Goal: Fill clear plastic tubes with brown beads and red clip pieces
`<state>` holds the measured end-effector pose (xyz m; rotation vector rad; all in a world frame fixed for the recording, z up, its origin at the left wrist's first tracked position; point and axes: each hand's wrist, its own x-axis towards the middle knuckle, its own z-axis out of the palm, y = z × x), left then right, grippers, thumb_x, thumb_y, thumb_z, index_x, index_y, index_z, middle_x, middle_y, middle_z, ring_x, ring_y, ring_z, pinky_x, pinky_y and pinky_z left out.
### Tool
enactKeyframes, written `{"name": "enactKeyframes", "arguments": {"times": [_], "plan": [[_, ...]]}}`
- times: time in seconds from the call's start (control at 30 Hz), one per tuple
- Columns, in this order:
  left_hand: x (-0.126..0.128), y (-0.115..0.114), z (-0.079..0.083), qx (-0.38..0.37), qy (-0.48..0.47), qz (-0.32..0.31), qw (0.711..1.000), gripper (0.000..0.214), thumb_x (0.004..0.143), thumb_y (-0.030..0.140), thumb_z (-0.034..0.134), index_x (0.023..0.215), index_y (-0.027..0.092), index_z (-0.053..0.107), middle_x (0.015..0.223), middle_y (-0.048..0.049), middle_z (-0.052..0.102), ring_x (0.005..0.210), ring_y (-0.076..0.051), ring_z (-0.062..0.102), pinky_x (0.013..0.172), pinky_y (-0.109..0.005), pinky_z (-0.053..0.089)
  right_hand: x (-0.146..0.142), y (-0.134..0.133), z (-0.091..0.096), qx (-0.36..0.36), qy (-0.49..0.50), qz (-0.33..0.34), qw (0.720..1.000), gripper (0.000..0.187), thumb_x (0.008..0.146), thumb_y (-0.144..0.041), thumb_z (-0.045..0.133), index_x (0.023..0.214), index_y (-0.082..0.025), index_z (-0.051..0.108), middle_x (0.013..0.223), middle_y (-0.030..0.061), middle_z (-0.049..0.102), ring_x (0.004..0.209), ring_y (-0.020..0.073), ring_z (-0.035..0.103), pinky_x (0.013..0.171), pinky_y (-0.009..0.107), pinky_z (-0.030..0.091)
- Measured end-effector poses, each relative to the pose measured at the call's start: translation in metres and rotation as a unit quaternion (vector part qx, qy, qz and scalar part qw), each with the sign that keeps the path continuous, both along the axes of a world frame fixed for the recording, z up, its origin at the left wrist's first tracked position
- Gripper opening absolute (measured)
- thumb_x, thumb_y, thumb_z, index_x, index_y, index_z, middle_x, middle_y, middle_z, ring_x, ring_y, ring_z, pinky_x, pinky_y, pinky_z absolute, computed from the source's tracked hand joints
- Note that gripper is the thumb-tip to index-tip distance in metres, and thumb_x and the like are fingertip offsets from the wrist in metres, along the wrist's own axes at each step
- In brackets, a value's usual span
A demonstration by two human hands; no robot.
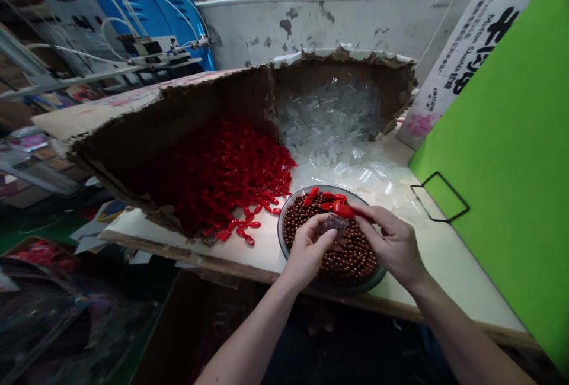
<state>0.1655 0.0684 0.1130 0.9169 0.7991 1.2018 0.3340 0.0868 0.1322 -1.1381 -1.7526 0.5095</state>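
A small clear packet (334, 223) is pinched in the closed fingers of the left hand (308, 253), and a red plastic piece (344, 211) is gripped by the right hand (391, 244), above a round dish (281, 237) of brown beads (331, 249). Loose red pieces (222, 172) lie at 10 o'clock and clear plastic pieces (329, 118) at 12 o'clock, within a torn cardboard box (213, 100).

The single view sits on the person's head, facing forward and down — close above the left hand (309, 253) and right hand (393, 249), which show low in the frame, with the torn cardboard box (355, 80) beyond them and a peeling wall (311, 23) farthest off.
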Motion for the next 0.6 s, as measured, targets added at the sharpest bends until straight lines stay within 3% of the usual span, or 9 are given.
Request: {"name": "enactKeyframes", "arguments": {"times": [0.13, 0.23, 0.4, 0.5, 0.6], "plan": [[0.003, 0.000, -0.002, 0.000, -0.008, 0.004, 1.000, 0.032, 0.078, 0.032, 0.066, 0.107, 0.020, 0.063, 0.096, -0.0035, 0.068, 0.075, -0.014, 0.065, 0.070, -0.026, 0.055, 0.000, -0.010, 0.001, 0.116, -0.081, -0.004, 0.990, 0.041, 0.087, -0.014, 0.055, 0.122, -0.034, 0.061, 0.113, 0.0015, 0.067, 0.102, 0.0216, 0.062, 0.093, 0.041, 0.049], [0.003, 0.000, -0.001, 0.003, -0.005, 0.006, 1.000, 0.030, 0.079, 0.030, 0.065, 0.107, 0.019, 0.063, 0.095, -0.0032, 0.067, 0.073, -0.013, 0.065, 0.071, -0.026, 0.054, 0.001, -0.014, 0.004, 0.135, -0.104, -0.006, 0.985, 0.042, 0.086, -0.014, 0.056, 0.123, -0.034, 0.060, 0.112, 0.0022, 0.067, 0.103, 0.0223, 0.061, 0.094, 0.042, 0.049], [0.000, -0.003, 0.006, 0.016, 0.026, -0.009, 0.999, 0.030, 0.080, 0.030, 0.064, 0.108, 0.018, 0.063, 0.090, -0.0034, 0.067, 0.072, -0.013, 0.063, 0.070, -0.025, 0.053, -0.002, -0.015, 0.007, 0.033, -0.035, 0.010, 0.999, 0.025, 0.086, -0.022, 0.060, 0.109, -0.029, 0.066, 0.110, 0.0029, 0.068, 0.103, 0.0222, 0.062, 0.095, 0.041, 0.049], [0.000, -0.006, 0.009, 0.027, 0.058, -0.024, 0.998, 0.030, 0.083, 0.032, 0.059, 0.108, 0.016, 0.063, 0.089, -0.0043, 0.066, 0.069, -0.012, 0.060, 0.067, -0.024, 0.052, -0.004, -0.014, 0.006, -0.052, 0.058, 0.017, 0.997, 0.012, 0.086, -0.028, 0.061, 0.095, -0.026, 0.068, 0.099, 0.0029, 0.071, 0.092, 0.0206, 0.066, 0.086, 0.036, 0.054], [0.001, -0.008, 0.010, 0.032, 0.089, -0.016, 0.995, 0.031, 0.086, 0.034, 0.055, 0.111, 0.016, 0.061, 0.086, -0.0036, 0.064, 0.066, -0.010, 0.058, 0.062, -0.022, 0.049, -0.007, -0.014, 0.004, -0.078, 0.090, 0.009, 0.993, 0.011, 0.085, -0.029, 0.062, 0.091, -0.024, 0.069, 0.092, 0.0024, 0.071, 0.083, 0.0187, 0.067, 0.078, 0.033, 0.055]]}}
